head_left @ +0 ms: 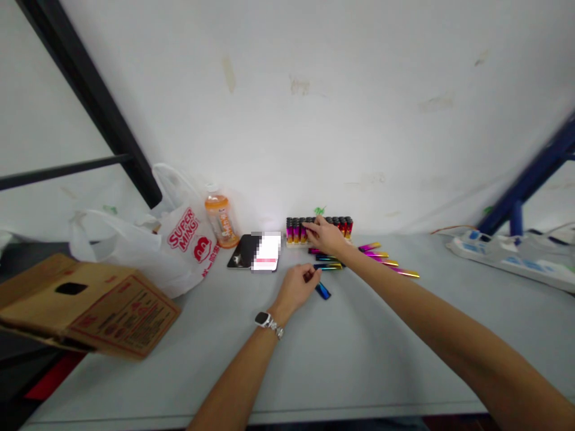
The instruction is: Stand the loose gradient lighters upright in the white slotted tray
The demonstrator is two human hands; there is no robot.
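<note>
My left hand [298, 286] is closed, thumb and fingers pinched at the upper end of a shiny blue lighter [323, 291] above the table. Behind it, my right hand [330, 238] reaches to a tray of upright lighters [294, 230], purple, orange and red with black tops, standing in tight rows against the wall. Its fingertips touch the tops near the middle of the tray; whether they pinch one lighter is too small to tell. Several loose shiny lighters, blue-gold [330, 266] and purple-gold [406, 272], lie in front of the tray, partly under my right wrist.
Left of the tray, a phone with a lit screen [265, 254] lies on the grey table [350, 371]. An orange drink bottle [221, 218], a white plastic bag [179, 257] and an open cardboard box [121, 317] stand farther left. A white power strip [507, 260] lies at right.
</note>
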